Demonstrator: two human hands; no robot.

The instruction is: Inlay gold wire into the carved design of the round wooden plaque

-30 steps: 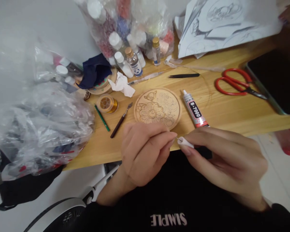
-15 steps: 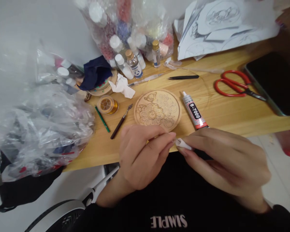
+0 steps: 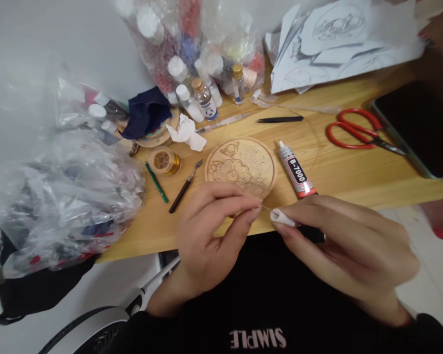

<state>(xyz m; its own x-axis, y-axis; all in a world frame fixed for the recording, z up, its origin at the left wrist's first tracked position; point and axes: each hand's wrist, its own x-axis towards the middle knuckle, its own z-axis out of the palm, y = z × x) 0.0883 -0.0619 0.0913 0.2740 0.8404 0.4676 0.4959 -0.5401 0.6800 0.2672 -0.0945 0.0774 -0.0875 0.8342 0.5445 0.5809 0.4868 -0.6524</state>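
White tube [image 3: 285, 218], small, tilted, its mouth facing left. Location: in the air above the near edge of the surface [image 3: 358, 179], pinched between thumb and finger of the right hand [image 3: 350, 241]. Left hand [image 3: 208, 236]: thumb and fingertips together on one end of a thin strand [image 3: 267, 208]; the strand's other end meets the mouth of the white tube. Wire or needle: too fine to tell.

Technique (judgement): strand is best lined up with the tube's axis and gripped near the mouth, so it does not bend. Right-hand pinch should be light; the wall looks soft enough to crush. Wrists braced on the near edge would probably cut tremor.

Surroundings: wooden disc [image 3: 239, 164] with a flower pattern lies just beyond the left hand, which hides its near rim from this view. Glue [image 3: 297, 169] lies just beyond the right hand, its near end partly covered; a knuckle could nudge it. Knife [image 3: 185, 187], green pencil [image 3: 156, 182] and spool [image 3: 164, 161] sit to the left. Tweezers [image 3: 279, 119] lie farther back; scissors [image 3: 354, 130] on the far right, beside a dark-screened device [image 3: 421, 128]. None blocks the strand's path.
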